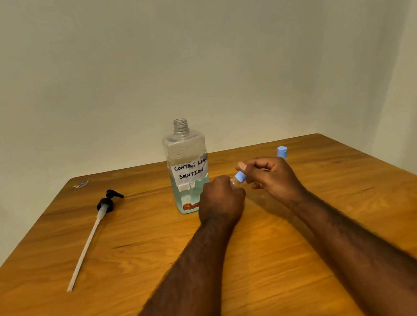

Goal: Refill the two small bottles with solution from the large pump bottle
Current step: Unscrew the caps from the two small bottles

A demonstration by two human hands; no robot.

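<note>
The large clear bottle [187,166] stands open at the table's middle, pump removed, with pale blue liquid in its lower part and a handwritten "contact lens solution" label. My left hand [220,201] is curled round a small bottle, which is almost fully hidden inside the fist. My right hand [271,176] pinches that bottle's light blue cap [240,176] between thumb and fingers. A second small bottle with a blue cap [282,151] stands behind my right hand, mostly hidden.
The black pump head with its long white dip tube [89,241] lies on the wooden table [276,270] to the left. A small wrapper scrap [81,184] sits at the far left corner. A wall lies close behind the table.
</note>
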